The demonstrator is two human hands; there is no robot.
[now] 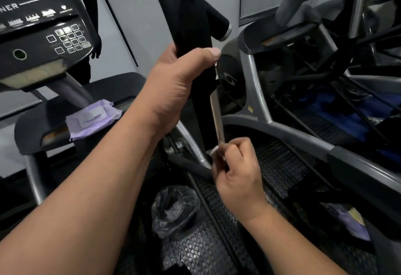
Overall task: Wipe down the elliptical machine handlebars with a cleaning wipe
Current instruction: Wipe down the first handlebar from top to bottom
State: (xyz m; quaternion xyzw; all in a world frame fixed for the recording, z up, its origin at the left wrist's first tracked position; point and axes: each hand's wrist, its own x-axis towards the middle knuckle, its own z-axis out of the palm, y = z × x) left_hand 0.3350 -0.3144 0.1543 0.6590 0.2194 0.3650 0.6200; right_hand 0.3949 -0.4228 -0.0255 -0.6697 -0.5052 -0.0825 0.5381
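The black handlebar [186, 14] of the elliptical rises up the middle of the view. My left hand [180, 83] is wrapped around its lower grip, thumb across the front. Below it, the bar continues as a silver metal arm [216, 112]. My right hand [234, 166] is closed around the bottom of that silver arm, with a bunched white cleaning wipe [213, 150] pressed between fingers and metal. Most of the wipe is hidden inside the fist.
A purple pack of wipes [93, 117] lies on the machine's black shelf at left, under the console [43, 36]. A black plastic bag [173, 209] sits on the studded foot pedal [195, 251] below. A second elliptical [303, 79] crowds the right side.
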